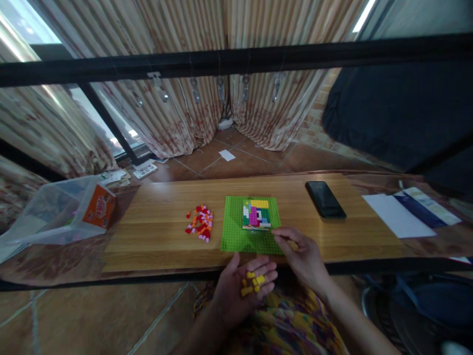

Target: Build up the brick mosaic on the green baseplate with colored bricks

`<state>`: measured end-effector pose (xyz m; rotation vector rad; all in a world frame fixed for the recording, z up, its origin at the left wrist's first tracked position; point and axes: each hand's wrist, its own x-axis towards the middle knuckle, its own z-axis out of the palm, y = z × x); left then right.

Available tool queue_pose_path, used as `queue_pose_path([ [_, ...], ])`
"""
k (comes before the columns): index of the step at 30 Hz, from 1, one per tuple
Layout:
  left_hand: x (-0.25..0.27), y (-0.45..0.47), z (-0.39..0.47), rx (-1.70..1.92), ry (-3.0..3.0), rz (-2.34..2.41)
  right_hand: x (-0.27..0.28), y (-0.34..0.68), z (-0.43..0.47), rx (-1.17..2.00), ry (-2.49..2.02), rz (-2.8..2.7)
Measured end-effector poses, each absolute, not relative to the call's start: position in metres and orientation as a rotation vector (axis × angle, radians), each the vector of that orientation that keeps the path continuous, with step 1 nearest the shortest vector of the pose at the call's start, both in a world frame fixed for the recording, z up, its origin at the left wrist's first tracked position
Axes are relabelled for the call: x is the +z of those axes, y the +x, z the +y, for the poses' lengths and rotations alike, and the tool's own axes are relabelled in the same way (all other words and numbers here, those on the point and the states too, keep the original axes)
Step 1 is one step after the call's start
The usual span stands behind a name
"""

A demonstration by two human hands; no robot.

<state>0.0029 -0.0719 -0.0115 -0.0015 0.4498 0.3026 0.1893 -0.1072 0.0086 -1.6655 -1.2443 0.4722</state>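
Observation:
My left hand (242,291) lies palm up below the table's front edge, fingers stretched, cradling several small yellow toy bricks (256,281). My right hand (305,254) is closed in a pinch over the right side of a green baseplate (232,236). Its fingertips are beside the near right corner of a multicoloured brick build (254,215); whatever they pinch is too small to make out. The build stands on the plate, with yellow, pink, white, blue and green bricks showing. To the plate's left is a loose pile of red, orange and pink bricks (202,224).
A black phone (325,199) lies on the wooden board (155,222), right of the plate. White paper (397,214) and a leaflet are farther right. A clear plastic box (62,204) with an orange label stands at the left. A dark bar (221,61) crosses above, hung with clips.

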Motion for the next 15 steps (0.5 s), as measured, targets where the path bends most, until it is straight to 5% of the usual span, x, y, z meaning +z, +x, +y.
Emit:
queue_pose_path([
  [15, 0.015, 0.016, -0.063, 0.381, 0.035, 0.355, 0.019, 0.156, -0.136, 0.370, -1.614, -1.813],
])
